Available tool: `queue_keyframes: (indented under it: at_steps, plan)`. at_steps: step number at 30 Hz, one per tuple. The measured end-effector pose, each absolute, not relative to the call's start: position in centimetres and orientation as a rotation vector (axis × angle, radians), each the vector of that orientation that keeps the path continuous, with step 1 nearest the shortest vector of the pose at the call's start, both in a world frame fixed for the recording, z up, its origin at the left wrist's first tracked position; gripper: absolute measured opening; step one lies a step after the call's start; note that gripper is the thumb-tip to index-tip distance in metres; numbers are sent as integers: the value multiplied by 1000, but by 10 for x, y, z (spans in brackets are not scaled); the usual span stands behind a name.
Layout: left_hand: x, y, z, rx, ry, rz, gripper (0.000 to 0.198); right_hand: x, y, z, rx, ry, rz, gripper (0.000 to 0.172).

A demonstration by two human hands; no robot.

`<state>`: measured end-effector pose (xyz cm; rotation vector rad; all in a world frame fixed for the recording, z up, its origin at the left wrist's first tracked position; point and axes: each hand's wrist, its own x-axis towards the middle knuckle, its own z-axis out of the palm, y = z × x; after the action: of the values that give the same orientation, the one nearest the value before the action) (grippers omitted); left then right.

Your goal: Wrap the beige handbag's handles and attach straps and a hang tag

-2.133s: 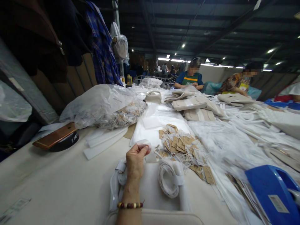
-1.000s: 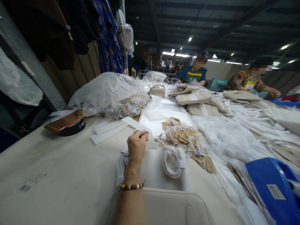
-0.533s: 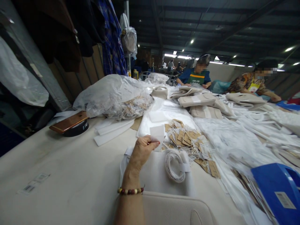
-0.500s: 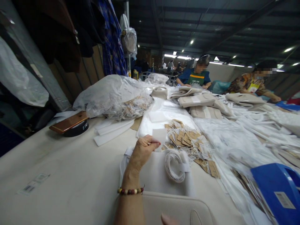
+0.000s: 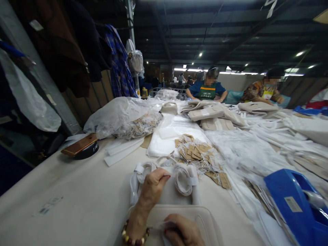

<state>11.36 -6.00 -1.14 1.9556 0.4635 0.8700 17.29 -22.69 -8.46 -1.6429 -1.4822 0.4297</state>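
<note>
My left hand (image 5: 153, 184), with a beaded bracelet (image 5: 133, 236) on its wrist, is closed in a pinch just over a white fabric piece (image 5: 170, 193). What it pinches is hidden. Two coiled white straps (image 5: 183, 177) lie on that fabric on either side of the hand. My right hand (image 5: 183, 232) is low at the picture's bottom edge, fingers curled on a thin whitish piece (image 5: 156, 227) above a beige bag (image 5: 205, 218). Just beyond the straps lies a heap of brown paper tags (image 5: 197, 152) with white strings.
A blue tape dispenser (image 5: 294, 201) stands at the right. A phone on a black round holder (image 5: 80, 146) and a clear plastic bag of tags (image 5: 123, 118) lie at the left. Beige bags (image 5: 215, 114) are stacked further back. Two other people (image 5: 206, 89) work at the table's far end.
My left hand has come down and back from the tag heap, and the small white piece it held up no longer shows. My right hand has come into view at the bottom edge.
</note>
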Motion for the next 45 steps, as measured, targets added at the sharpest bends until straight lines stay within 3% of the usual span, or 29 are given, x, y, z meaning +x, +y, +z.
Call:
queue_keyframes:
  at_steps: [7,14,19,26,32,37,45]
  plan:
    - [74,-91,-36,2459,202,1220,23,166,-228,-65,-1486,-1630,255,23]
    - [75,-103,-50,2727,22,1407,31,168,-227,-55,-1272,-1579,387,40]
    - [75,-105,-56,2761,-81,1442,27,163,-232,-57,-1290,-1588,378,34]
    - [70,-110,-52,2757,-203,1506,27,161,-251,-81,-1442,-1754,-95,16]
    - [58,-115,-56,2749,-299,1520,28,161,-248,-79,-1343,-1749,-18,23]
    - [45,-124,-55,2808,-320,1386,32,160,-252,-73,-1360,-1726,118,15]
    - [39,-139,-64,2787,-167,1447,28,158,-258,-65,-1402,-1697,214,19]
